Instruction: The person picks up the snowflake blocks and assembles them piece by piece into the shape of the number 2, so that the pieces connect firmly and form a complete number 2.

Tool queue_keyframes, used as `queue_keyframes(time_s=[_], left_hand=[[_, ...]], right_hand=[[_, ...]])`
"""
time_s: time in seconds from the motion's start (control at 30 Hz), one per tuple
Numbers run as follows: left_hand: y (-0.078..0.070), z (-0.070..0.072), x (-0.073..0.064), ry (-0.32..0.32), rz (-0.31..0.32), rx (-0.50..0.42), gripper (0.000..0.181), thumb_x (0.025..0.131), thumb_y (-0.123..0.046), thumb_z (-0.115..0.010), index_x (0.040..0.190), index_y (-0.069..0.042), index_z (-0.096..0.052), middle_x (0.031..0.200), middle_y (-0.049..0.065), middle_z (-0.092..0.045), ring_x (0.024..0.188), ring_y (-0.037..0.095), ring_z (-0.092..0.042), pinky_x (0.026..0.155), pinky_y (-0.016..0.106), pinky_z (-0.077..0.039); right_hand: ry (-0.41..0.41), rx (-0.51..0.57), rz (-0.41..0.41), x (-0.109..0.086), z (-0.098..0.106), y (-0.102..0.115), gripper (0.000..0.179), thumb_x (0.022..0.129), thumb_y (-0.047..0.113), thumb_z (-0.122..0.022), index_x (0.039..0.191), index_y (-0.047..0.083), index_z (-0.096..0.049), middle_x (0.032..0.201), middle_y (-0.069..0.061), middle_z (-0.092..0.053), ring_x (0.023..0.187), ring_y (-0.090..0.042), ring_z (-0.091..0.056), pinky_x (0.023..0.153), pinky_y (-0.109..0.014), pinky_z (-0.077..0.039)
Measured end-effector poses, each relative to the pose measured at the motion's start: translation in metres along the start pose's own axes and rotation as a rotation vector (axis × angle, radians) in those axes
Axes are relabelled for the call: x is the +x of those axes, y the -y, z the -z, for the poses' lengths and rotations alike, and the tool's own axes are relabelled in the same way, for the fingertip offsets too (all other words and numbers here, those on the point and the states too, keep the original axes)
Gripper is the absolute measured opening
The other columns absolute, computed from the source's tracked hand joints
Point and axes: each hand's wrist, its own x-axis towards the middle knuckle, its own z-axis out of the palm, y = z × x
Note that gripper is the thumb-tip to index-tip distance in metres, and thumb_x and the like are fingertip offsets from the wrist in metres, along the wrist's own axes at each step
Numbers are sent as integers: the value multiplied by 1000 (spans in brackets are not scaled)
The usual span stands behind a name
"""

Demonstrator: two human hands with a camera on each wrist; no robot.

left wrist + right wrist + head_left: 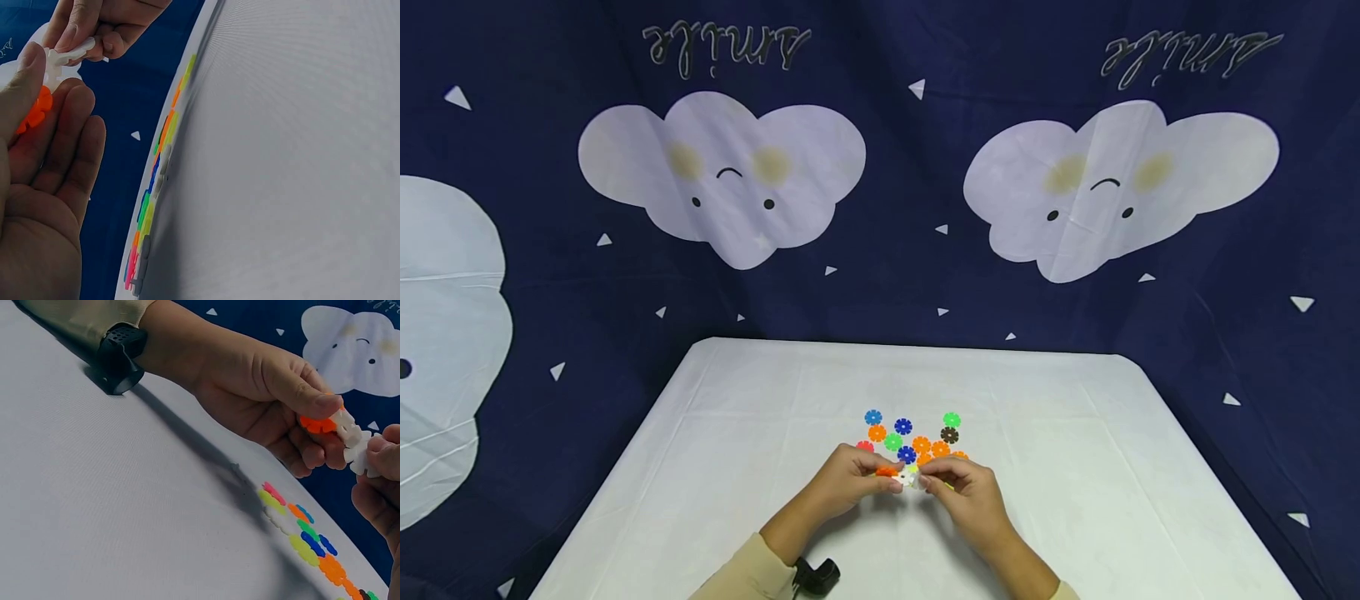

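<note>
Above the table, my left hand (842, 479) pinches an orange snowflake disc (319, 424) and a white snowflake disc (345, 427) between thumb and fingers. These two are slotted together at an angle. My right hand (967, 497) pinches another white snowflake disc (359, 456) by its edge. In the right wrist view the two white discs touch at their rims. Whether their slots are engaged I cannot tell. Parts of all three discs are covered by fingertips.
Loose snowflake discs in several colours lie flat beyond the hands, among them a green disc (952, 419), a brown disc (950, 435) and a blue disc (872, 417). They rest on a white-covered table (700, 467). Behind it hangs a dark blue curtain (910, 183).
</note>
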Motion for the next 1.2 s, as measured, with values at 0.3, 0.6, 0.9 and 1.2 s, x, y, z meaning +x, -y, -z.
queue_keyframes(time_s=[0.3, 0.6, 0.9, 1.2], left_hand=[[0, 1, -1, 28, -42, 38, 18, 86, -4, -87, 104, -1, -83, 103, 4, -78, 95, 16, -75, 80, 31, -61], [-1, 1, -1, 41, -79, 109, 21, 85, -8, -89, 105, -4, -83, 102, 3, -79, 92, 13, -74, 77, 33, -61], [0, 0, -1, 47, 4, 80, 29, 91, -12, -85, 120, -7, -80, 116, -3, -77, 111, 14, -71, 101, 31, -52], [-3, -4, -1, 45, 18, 99, 35, 87, -16, -90, 120, -13, -80, 112, -8, -76, 101, 12, -70, 85, 29, -58]], right_hand=[[30, -105, 138, 2, 1, 0, 25, 85, -16, -79, 98, 5, -79, 92, -8, -77, 80, -22, -73, 73, -27, -61], [33, -212, 218, 3, -1, -3, 26, 82, -15, -82, 96, 7, -79, 91, -2, -77, 78, -19, -72, 71, -24, -59], [-2, -145, 183, 1, -2, -8, 28, 82, -20, -79, 99, 3, -77, 91, -9, -75, 78, -24, -72, 74, -27, -61], [9, -135, 160, 3, -12, 13, 29, 81, -26, -76, 97, -2, -75, 92, -13, -75, 83, -21, -73, 76, -31, -62]])
